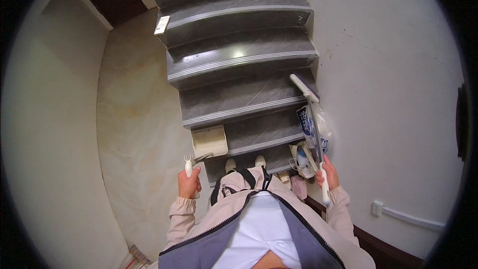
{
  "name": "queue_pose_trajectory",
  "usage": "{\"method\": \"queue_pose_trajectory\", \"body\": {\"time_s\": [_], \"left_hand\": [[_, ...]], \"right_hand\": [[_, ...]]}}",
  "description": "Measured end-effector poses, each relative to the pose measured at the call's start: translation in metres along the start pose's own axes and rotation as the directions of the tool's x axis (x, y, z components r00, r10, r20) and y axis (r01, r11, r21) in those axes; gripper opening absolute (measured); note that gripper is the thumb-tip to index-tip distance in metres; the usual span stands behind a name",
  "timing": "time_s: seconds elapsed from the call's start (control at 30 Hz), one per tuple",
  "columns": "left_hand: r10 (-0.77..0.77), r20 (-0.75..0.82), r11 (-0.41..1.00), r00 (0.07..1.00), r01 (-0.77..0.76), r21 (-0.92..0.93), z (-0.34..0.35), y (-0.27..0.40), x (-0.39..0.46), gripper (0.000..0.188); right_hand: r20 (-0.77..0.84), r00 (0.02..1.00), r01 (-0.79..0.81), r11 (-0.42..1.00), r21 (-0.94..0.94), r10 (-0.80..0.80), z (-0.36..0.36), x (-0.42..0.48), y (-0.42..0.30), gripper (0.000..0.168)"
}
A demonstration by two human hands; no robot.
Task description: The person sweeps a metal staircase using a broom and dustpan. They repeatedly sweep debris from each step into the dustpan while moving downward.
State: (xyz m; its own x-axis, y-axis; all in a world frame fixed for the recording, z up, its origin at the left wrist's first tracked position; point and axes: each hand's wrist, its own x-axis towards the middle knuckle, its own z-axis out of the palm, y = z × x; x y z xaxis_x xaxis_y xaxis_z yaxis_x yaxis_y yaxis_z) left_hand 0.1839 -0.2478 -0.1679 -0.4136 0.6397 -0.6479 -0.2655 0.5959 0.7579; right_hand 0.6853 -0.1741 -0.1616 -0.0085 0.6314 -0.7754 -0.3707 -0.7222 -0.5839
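Observation:
My left hand [189, 183] is closed around the white handle of a long-handled dustpan. The cream dustpan [210, 141] lies at the left end of a low stair, its pan appearing to hold nothing large. My right hand [329, 175] grips the white end of a broom's grey pole. The broom's white head [304, 87] is raised near the wall at the right end of the stairs; its bristles cannot be made out. Both feet [245, 163] stand on a lower step between the two tools.
Dark grey stairs [242, 82] with pale nosing strips rise ahead. A phone [162, 25] lies at a step's left edge. Right of my feet are a plastic-wrapped package [307, 125], a bag with bottles [304, 160] and a pink box [298, 187]. A wall [381, 101] bounds the right.

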Motion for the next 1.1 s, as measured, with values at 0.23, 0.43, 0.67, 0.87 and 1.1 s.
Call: {"method": "queue_pose_trajectory", "body": {"time_s": [0.23, 0.43, 0.67, 0.87, 1.1], "left_hand": [[0.002, 0.041, 1.0, 0.999, -0.001, -0.009, 0.002, -0.011, 0.007, 0.028], [0.004, 0.09, 1.0, 0.996, -0.003, -0.012, 0.011, -0.015, 0.012, 0.03], [0.01, 0.098, 1.0, 0.995, -0.008, -0.025, 0.012, -0.004, 0.018, 0.03], [-0.012, 0.113, 1.0, 0.994, 0.012, -0.004, 0.018, 0.005, 0.021, 0.03], [0.011, 0.113, 1.0, 0.994, -0.014, 0.024, 0.027, 0.005, 0.023, 0.03]], "right_hand": [[-0.018, 0.995, -0.102, 0.99, -0.093, 0.1, -0.006, 0.054, 0.009, 0.073], [0.047, 0.962, -0.254, 0.943, -0.214, 0.27, 0.057, -0.007, 0.031, 0.071], [0.154, 0.91, -0.313, 0.88, -0.358, 0.386, 0.092, -0.056, 0.034, 0.067], [0.281, 0.892, -0.098, 0.758, -0.645, 0.354, 0.082, -0.054, 0.039, 0.057], [0.403, 0.868, 0.097, 0.696, -0.711, 0.291, 0.053, -0.06, 0.037, 0.055]]}}
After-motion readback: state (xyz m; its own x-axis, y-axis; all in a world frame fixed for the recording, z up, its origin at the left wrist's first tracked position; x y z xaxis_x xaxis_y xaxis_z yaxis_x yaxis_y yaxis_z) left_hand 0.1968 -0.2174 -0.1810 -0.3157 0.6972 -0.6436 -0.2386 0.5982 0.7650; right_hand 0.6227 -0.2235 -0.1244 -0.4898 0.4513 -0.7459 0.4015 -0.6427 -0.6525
